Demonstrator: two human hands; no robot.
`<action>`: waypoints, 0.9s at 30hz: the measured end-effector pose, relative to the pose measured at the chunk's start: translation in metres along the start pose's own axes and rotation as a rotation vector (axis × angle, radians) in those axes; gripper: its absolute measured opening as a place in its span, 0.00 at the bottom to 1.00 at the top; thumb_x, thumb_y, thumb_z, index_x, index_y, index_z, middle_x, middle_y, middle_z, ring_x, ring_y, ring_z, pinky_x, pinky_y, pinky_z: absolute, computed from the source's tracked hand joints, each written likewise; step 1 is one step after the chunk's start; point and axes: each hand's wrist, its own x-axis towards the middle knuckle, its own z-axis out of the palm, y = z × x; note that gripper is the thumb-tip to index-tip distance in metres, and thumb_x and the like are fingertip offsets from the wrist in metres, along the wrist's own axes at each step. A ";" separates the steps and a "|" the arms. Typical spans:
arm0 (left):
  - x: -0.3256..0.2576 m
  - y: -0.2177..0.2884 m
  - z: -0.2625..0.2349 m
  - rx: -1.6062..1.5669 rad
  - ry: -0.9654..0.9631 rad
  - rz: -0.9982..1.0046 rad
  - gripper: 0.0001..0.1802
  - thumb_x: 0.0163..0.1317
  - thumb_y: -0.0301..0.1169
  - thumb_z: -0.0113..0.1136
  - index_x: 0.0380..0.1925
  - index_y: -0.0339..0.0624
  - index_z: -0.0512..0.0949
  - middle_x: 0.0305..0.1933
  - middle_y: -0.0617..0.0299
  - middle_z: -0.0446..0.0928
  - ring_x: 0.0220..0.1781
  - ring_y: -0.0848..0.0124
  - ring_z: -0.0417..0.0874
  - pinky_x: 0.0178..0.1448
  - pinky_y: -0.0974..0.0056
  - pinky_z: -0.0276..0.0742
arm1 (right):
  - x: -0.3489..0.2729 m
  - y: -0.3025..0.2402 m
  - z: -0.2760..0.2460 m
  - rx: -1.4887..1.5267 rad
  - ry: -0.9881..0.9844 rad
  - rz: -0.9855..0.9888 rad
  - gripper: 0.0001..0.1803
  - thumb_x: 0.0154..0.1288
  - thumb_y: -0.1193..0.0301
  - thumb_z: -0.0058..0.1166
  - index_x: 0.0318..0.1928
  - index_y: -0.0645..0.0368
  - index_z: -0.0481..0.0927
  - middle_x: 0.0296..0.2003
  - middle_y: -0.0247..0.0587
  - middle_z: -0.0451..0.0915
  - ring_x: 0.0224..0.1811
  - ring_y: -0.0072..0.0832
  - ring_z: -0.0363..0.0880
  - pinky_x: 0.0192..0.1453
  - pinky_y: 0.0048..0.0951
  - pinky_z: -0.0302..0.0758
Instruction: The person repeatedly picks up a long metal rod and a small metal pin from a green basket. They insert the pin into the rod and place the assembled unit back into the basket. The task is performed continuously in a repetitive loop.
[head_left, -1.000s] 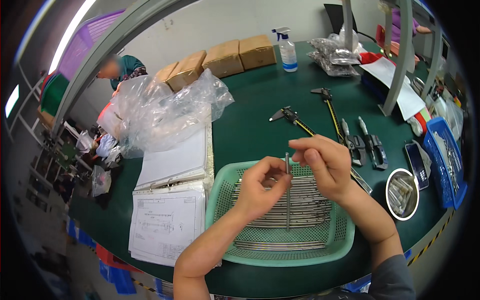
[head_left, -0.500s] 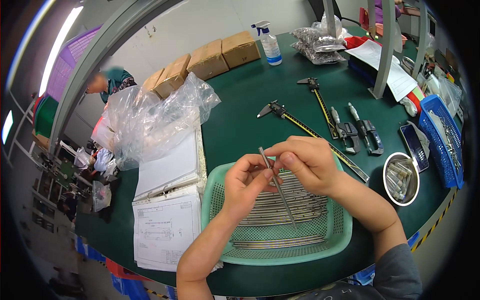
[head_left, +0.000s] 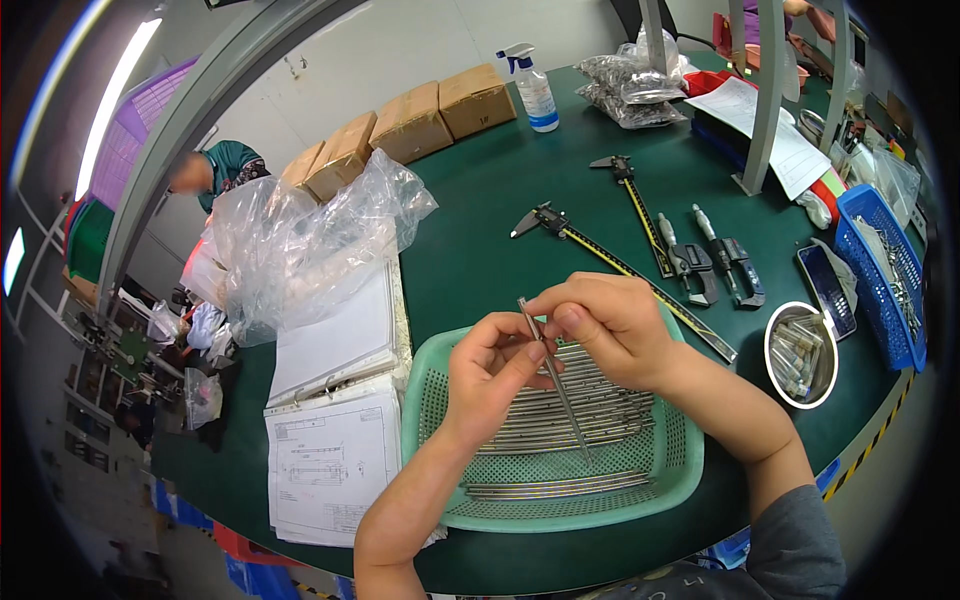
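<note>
My left hand point(head_left: 492, 375) is closed around a thin, shiny metal rod point(head_left: 568, 408), pinching it between thumb and fingers near its upper end. The rod slants down to the right over a green perforated plastic basket point(head_left: 690, 465). My right hand point(head_left: 612, 330) is closed beside the rod's top, its index fingertip at that end and its thumb pressed against curled fingers. Whether something small sits in those fingers is hidden. Many similar metal rods point(head_left: 590, 425) lie side by side in the basket, and a separate few rods point(head_left: 560, 487) lie along its near side.
Left of the basket lies an open binder with drawings point(head_left: 335, 455), with clear plastic bags point(head_left: 310, 240) behind. Digital calipers point(head_left: 625, 268) and micrometers point(head_left: 738, 270) lie beyond the basket. A metal bowl of small cylinders point(head_left: 828, 375), a phone point(head_left: 828, 285) and a blue basket point(head_left: 850, 240) are right.
Both hands and the rod keep almost the same pose. The whole view has shifted very slightly.
</note>
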 end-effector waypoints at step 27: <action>-0.003 0.003 -0.005 -0.121 0.084 0.051 0.11 0.59 0.27 0.55 0.40 0.33 0.71 0.36 0.55 0.75 0.36 0.68 0.80 0.35 0.67 0.83 | -0.005 0.000 0.001 -0.277 0.031 -0.105 0.04 0.50 0.75 0.51 0.22 0.58 0.70 0.15 0.37 0.69 0.14 0.34 0.70 0.18 0.32 0.65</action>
